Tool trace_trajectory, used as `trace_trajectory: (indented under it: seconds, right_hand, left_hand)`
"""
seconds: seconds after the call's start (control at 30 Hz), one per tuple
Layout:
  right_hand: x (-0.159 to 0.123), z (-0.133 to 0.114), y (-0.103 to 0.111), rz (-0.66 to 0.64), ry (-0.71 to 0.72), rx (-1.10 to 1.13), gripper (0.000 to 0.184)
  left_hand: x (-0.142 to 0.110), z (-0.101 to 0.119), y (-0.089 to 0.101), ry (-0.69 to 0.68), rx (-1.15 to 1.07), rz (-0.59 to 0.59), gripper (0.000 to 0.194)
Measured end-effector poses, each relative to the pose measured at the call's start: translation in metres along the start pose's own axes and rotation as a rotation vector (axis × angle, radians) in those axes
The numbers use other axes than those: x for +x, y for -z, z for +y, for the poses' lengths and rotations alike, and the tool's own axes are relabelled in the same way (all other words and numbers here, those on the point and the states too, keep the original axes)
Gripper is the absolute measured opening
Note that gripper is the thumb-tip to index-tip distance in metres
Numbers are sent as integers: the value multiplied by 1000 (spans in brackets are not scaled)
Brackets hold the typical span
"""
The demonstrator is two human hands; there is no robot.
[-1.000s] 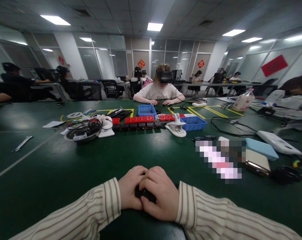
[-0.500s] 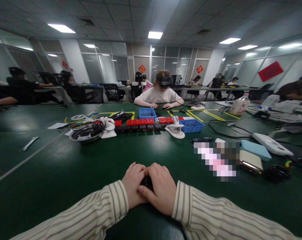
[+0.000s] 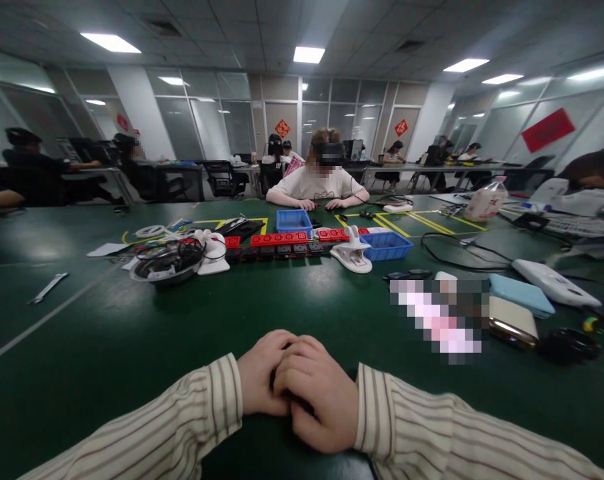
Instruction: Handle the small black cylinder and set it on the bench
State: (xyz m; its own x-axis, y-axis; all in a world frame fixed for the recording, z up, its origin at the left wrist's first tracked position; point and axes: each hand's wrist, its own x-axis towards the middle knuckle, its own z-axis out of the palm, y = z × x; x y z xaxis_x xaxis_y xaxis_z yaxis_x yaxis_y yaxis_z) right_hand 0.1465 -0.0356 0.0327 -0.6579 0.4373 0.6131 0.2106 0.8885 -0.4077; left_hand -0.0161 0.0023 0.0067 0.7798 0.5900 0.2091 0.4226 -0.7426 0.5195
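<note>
My left hand (image 3: 259, 380) and my right hand (image 3: 318, 395) rest together on the green table (image 3: 107, 347) near its front edge. Their fingers are curled and pressed against each other. A small dark object shows only as a sliver between them; I cannot make out what it is. Both wrists wear striped sleeves.
Further back lie a black bowl with cables (image 3: 165, 267), red and black power strips (image 3: 277, 245), two blue bins (image 3: 386, 245), a white clamp (image 3: 353, 255) and a wrench (image 3: 47, 288). Phones and cases (image 3: 519, 297) sit at the right. A person (image 3: 318, 183) sits opposite; others work behind.
My hands have closed tighter around the dark object, with the right fingers now over the left. The view shifted slightly.
</note>
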Motion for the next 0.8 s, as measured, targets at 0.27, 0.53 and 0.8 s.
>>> trace_trajectory:
  seconds: [0.27, 0.53, 0.8]
  right_hand:
    - [-3, -3, 1, 88, -306, -192, 33]
    - [-2, -9, -3, 0, -462, -296, 21]
    - [-2, -6, 1, -15, -81, 9, 22]
  left_hand:
    - [-8, 8, -3, 80, 21, 180, 88]
    - [-5, 15, -3, 132, 132, 141, 46]
    - [-5, -4, 8, 16, 68, 31, 45]
